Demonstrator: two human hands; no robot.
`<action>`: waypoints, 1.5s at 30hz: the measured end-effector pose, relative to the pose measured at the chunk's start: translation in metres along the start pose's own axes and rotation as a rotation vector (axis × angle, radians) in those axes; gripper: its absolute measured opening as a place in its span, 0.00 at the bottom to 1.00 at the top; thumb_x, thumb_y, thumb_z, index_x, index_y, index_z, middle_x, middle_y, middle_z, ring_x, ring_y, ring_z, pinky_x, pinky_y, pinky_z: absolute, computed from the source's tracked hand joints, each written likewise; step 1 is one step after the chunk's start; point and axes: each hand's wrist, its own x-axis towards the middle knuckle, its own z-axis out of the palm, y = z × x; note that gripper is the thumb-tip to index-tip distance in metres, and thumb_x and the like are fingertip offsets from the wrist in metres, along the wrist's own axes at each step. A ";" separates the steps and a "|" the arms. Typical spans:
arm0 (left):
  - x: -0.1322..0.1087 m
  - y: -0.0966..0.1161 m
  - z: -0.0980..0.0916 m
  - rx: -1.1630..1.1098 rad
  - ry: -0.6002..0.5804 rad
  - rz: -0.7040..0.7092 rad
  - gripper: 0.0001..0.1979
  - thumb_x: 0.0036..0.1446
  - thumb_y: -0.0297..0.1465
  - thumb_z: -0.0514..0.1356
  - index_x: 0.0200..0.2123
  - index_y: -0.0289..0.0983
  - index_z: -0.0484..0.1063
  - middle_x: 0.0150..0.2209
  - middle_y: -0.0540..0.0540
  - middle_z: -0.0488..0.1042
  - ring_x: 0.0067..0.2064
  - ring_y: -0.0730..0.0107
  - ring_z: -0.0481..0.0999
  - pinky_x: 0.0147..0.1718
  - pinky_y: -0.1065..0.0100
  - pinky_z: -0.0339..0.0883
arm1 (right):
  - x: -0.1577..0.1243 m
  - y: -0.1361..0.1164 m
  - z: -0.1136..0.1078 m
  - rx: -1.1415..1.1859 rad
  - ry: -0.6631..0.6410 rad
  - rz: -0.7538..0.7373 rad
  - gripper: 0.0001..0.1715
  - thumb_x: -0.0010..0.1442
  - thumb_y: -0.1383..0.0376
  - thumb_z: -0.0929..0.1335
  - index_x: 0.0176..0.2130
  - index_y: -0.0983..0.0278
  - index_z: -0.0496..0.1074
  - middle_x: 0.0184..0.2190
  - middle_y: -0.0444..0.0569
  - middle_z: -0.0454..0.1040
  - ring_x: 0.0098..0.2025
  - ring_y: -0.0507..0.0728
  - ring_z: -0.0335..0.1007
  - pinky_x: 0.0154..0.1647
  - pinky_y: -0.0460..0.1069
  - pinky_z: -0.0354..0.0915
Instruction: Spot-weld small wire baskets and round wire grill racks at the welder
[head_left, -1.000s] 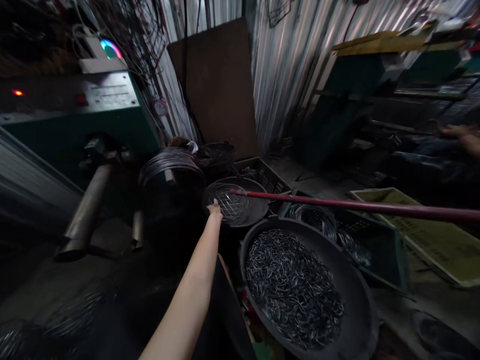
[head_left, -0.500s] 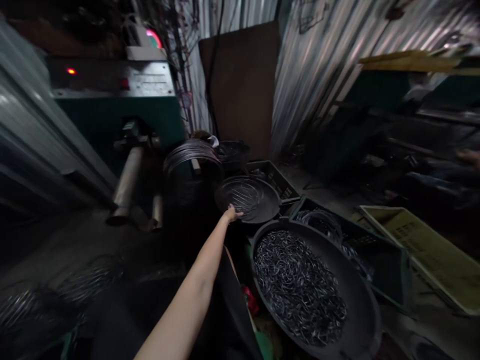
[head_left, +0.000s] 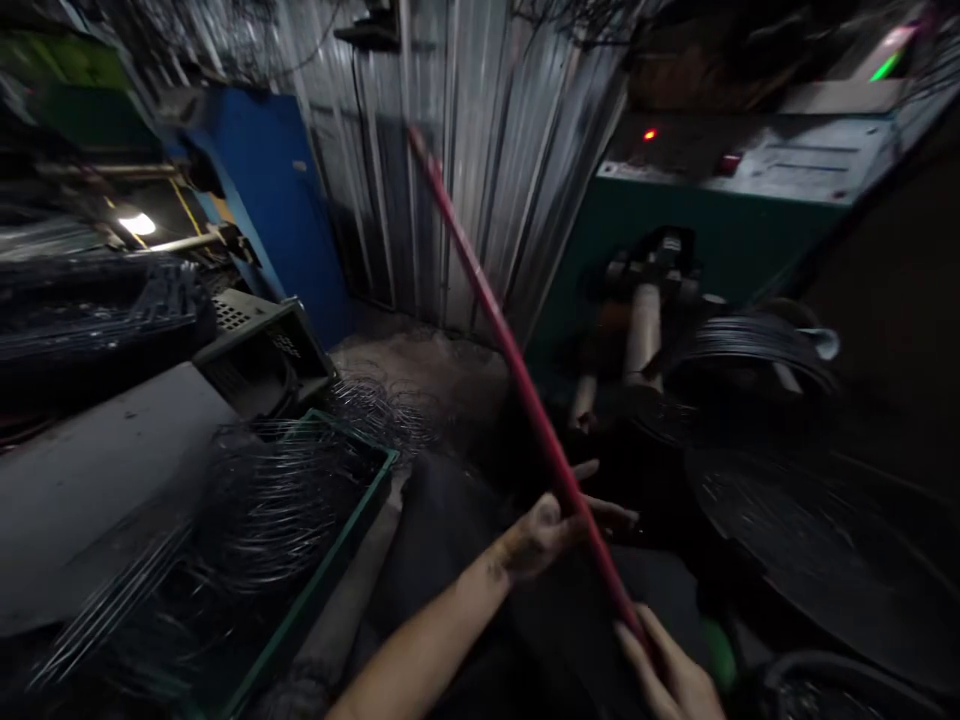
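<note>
A long red rod slants from the far wall down toward me. My right hand is closed around its lower end. Higher up, the rod crosses over my left hand, whose fingers stretch out apart beneath it; the rod appears to rest against this hand without the fingers wrapping it. Left of my arms, a green-edged crate holds bent metal wires.
A grey perforated crate and a blue panel stand at left. A green machine with a protruding metal tube and a wire coil are at right. A dark shallow pan lies at lower right.
The view has swung left. One hand was at the dark pan half a second ago; now both hands are in front of me, with the red rod in the right.
</note>
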 end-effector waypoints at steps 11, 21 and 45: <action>0.081 0.007 -0.202 0.252 0.696 0.074 0.28 0.49 0.51 0.58 0.44 0.35 0.63 0.28 0.46 0.70 0.34 0.64 0.72 0.37 0.65 0.64 | 0.113 -0.012 0.121 0.003 -0.298 0.011 0.33 0.54 0.47 0.60 0.54 0.60 0.65 0.50 0.49 0.71 0.53 0.61 0.67 0.49 0.51 0.68; 0.107 -0.003 -0.273 0.406 0.916 0.094 0.22 0.58 0.38 0.53 0.55 0.37 0.61 0.48 0.39 0.69 0.51 0.61 0.68 0.53 0.63 0.59 | 0.373 -0.105 0.256 -0.344 -0.388 -0.232 0.26 0.63 0.64 0.58 0.59 0.69 0.60 0.53 0.54 0.69 0.53 0.56 0.66 0.51 0.47 0.64; 0.118 0.005 -0.282 0.345 1.239 0.204 0.22 0.61 0.38 0.51 0.56 0.38 0.57 0.54 0.39 0.64 0.54 0.66 0.66 0.50 0.68 0.62 | 0.304 0.020 0.199 -0.040 -0.441 0.123 0.37 0.56 0.47 0.61 0.57 0.63 0.65 0.56 0.49 0.65 0.58 0.62 0.60 0.58 0.53 0.59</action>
